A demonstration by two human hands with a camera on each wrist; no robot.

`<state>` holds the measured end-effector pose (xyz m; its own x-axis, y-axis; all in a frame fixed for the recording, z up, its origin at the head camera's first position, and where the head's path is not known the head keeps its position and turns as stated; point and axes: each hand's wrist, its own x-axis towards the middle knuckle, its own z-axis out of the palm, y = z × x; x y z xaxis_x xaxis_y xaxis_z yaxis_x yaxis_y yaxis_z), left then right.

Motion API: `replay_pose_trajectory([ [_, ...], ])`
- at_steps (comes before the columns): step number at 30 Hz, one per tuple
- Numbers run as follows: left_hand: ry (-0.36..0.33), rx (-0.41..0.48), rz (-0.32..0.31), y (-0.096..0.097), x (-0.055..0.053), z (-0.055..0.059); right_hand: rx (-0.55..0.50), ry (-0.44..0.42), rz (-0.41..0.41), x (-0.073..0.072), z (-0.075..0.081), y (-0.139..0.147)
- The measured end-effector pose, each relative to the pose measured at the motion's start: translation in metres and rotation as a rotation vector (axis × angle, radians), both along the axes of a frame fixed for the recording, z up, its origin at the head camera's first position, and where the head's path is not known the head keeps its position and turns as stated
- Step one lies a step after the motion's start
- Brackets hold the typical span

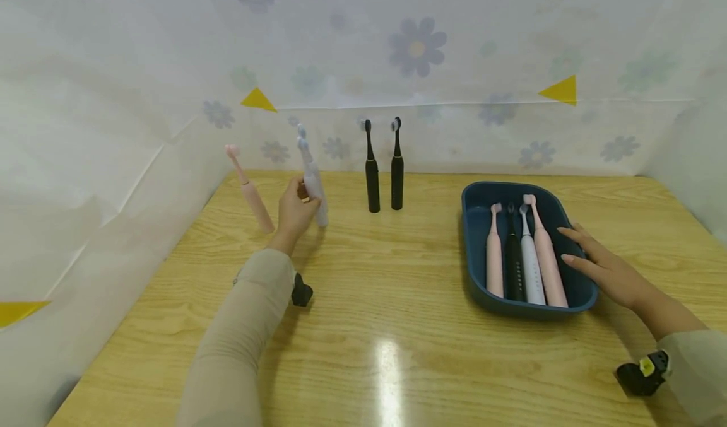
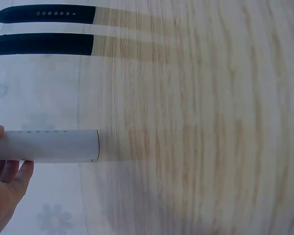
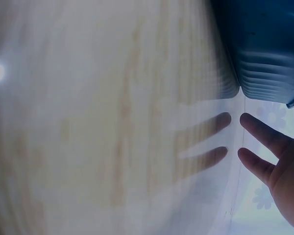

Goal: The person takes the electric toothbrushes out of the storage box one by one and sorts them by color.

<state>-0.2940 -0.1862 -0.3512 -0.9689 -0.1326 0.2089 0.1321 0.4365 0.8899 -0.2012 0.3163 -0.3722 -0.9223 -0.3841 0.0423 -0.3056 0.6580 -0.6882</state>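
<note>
Near the back left, my left hand (image 1: pixel 298 214) pinches the handle of a white electric toothbrush (image 1: pixel 315 190), which stands nearly upright with its head up. In the left wrist view, thumb and fingers lie on opposite sides of that white handle (image 2: pixel 63 146); its base is at or just above the tabletop. My right hand (image 1: pixel 610 269) rests over the right rim of a dark blue bin (image 1: pixel 474 250), fingers mostly straight. Two of its fingers (image 3: pixel 265 134) extend beside the bin's outer wall in the right wrist view.
A pink toothbrush (image 1: pixel 257 206) stands left of the white one. Two black toothbrushes (image 1: pixel 372 184) stand right of it. Inside the bin lie several toothbrushes: pink (image 1: pixel 495 263), black (image 1: pixel 514 260) and white (image 1: pixel 531 269). A flower-patterned sheet (image 1: pixel 352 48) hangs behind the wooden table (image 1: pixel 363 275).
</note>
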Motion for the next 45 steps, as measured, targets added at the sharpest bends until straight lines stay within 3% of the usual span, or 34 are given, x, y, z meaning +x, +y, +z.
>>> replay_pose_trajectory([
  [11,-0.021,0.017,0.009,0.004,0.008,0.001,-0.016,0.004,0.010,0.001,0.000,-0.001],
  [16,0.009,0.024,0.007,0.004,0.012,0.000,-0.016,0.003,0.008,0.001,0.001,-0.001],
  [22,0.053,0.057,0.052,0.005,0.016,0.001,-0.005,0.002,0.006,0.000,0.001,0.000],
  [29,0.153,0.063,0.081,0.010,0.026,0.003,-0.017,-0.003,0.012,0.001,0.001,-0.001],
  [36,0.214,0.119,-0.041,0.027,0.041,0.019,-0.015,-0.004,0.008,-0.001,0.002,0.000],
  [42,0.189,0.159,-0.125,0.048,0.063,0.041,-0.018,0.003,0.013,0.000,0.000,0.000],
  [45,0.192,0.159,-0.162,0.059,0.067,0.044,-0.020,-0.003,0.002,0.000,0.000,0.000],
])
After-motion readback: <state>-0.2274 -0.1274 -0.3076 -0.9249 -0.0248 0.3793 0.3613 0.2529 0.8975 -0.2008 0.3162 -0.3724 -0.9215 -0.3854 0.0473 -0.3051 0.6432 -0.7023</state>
